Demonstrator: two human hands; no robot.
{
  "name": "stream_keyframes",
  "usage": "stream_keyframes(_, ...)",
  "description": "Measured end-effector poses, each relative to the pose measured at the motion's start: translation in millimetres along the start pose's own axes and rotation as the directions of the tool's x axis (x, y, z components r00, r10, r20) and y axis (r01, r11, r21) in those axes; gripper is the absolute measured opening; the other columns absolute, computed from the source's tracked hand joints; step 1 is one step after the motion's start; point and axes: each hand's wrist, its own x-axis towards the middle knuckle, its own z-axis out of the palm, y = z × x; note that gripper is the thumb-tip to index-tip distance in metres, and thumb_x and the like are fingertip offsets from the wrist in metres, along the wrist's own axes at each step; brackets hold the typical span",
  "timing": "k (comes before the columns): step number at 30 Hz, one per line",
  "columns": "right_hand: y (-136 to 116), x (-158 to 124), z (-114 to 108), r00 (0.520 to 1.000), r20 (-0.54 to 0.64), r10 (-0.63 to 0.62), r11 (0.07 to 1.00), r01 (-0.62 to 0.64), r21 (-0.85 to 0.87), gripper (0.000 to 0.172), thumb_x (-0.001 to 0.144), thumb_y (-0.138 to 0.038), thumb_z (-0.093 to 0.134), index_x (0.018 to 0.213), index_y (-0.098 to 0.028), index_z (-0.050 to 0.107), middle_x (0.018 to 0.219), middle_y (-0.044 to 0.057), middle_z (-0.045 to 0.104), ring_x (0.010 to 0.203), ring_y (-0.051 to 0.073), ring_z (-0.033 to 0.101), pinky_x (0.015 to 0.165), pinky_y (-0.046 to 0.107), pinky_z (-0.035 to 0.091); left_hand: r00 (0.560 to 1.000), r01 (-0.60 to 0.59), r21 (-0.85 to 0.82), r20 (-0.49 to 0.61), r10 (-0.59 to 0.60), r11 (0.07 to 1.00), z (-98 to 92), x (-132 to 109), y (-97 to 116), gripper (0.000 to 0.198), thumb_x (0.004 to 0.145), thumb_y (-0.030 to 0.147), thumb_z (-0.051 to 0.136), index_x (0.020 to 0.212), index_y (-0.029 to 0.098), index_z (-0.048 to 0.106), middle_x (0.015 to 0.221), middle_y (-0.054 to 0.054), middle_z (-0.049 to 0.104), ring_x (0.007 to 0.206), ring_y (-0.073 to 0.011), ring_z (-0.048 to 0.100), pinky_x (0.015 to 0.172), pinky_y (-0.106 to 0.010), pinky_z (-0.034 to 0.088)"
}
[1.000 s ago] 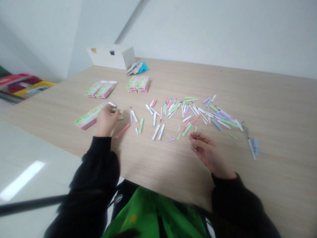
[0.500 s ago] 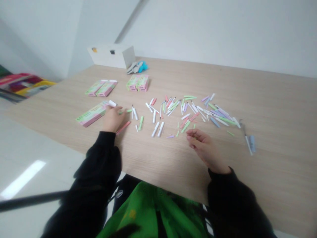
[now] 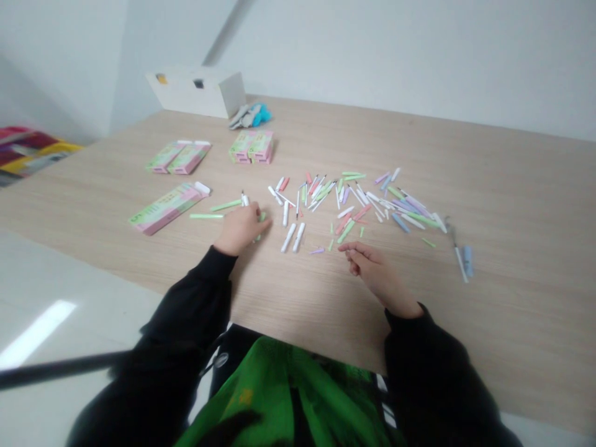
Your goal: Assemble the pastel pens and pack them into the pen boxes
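My left hand (image 3: 242,228) is over the table, its fingers curled at a short green piece (image 3: 261,217) that they partly cover. Two long green sticks (image 3: 226,205) lie just left of it. My right hand (image 3: 370,268) is beside the near edge of the scattered parts, fingers closed together; what they hold, if anything, is too small to make out. Between the hands lie two white pen barrels (image 3: 288,238) and a small purple piece (image 3: 317,251). Behind them spreads a loose pile of white, green, pink and purple pen parts (image 3: 347,198).
A pink and green box (image 3: 170,208) lies at the left, with two similar boxes (image 3: 179,157) behind it and a stacked group (image 3: 252,146) farther right. A white carton (image 3: 195,93) and gloves (image 3: 250,115) stand at the back. Tweezers (image 3: 449,228) and a blue barrel (image 3: 468,261) lie right.
My left hand has moved right, away from the box to the green piece. Two green sticks now show to its left. My right hand stays near the pile, its fingers slightly shifted.
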Motion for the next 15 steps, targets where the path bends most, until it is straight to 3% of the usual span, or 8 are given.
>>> stream_keyframes(7, -6, -6, -14, 0.999, 0.035, -0.029, 0.976, 0.036, -0.214, 0.019, 0.082, -0.022, 0.053, 0.096, -0.019, 0.065, 0.067, 0.000, 0.063, 0.052, 0.014, 0.057, 0.053, 0.032, 0.049, 0.999, -0.042, -0.067, -0.007, 0.042, 0.997, -3.9, 2, 0, 0.017, 0.088, 0.029, 0.057, 0.077, 0.017, 0.062, 0.079, -0.011, 0.069, 0.080, -0.0267, 0.064, 0.075, -0.036, 0.043)
stream_keyframes(10, -14, -11, -27, 0.998, 0.059, -0.027, 0.941, 0.045, -0.336, 0.013, 0.087, -0.022, 0.050, 0.092, -0.019, 0.061, 0.069, 0.002, 0.066, 0.054, 0.016, 0.062, 0.055, 0.032, 0.053, 0.996, -0.080, -0.266, -0.054, 0.068, 0.961, -7.0, 3, 0, 0.017, 0.090, 0.031, 0.054, 0.085, 0.017, 0.062, 0.077, -0.005, 0.066, 0.072, -0.0197, 0.059, 0.068, -0.030, 0.041)
stream_keyframes(12, -22, -14, -34, 0.996, 0.092, -0.013, 0.896, 0.052, -0.441, 0.015, 0.090, -0.021, 0.046, 0.093, -0.019, 0.061, 0.071, 0.002, 0.067, 0.055, 0.016, 0.064, 0.055, 0.031, 0.054, 0.991, -0.131, -0.528, -0.103, 0.090, 0.839, -8.4, 3, -2, 0.019, 0.090, 0.034, 0.055, 0.084, 0.017, 0.061, 0.071, -0.001, 0.059, 0.065, -0.0155, 0.053, 0.063, -0.027, 0.038)
stream_keyframes(15, -35, -21, -41, 0.990, 0.126, 0.063, 0.782, 0.029, -0.622, 0.020, 0.094, -0.020, 0.040, 0.095, -0.019, 0.060, 0.071, 0.002, 0.067, 0.055, 0.015, 0.065, 0.056, 0.029, 0.052, 0.990, -0.135, -0.814, -0.090, 0.108, 0.564, -8.5, 0, -2, 0.026, 0.088, 0.040, 0.061, 0.078, 0.016, 0.061, 0.064, 0.003, 0.048, 0.058, -0.0115, 0.042, 0.058, -0.025, 0.032)
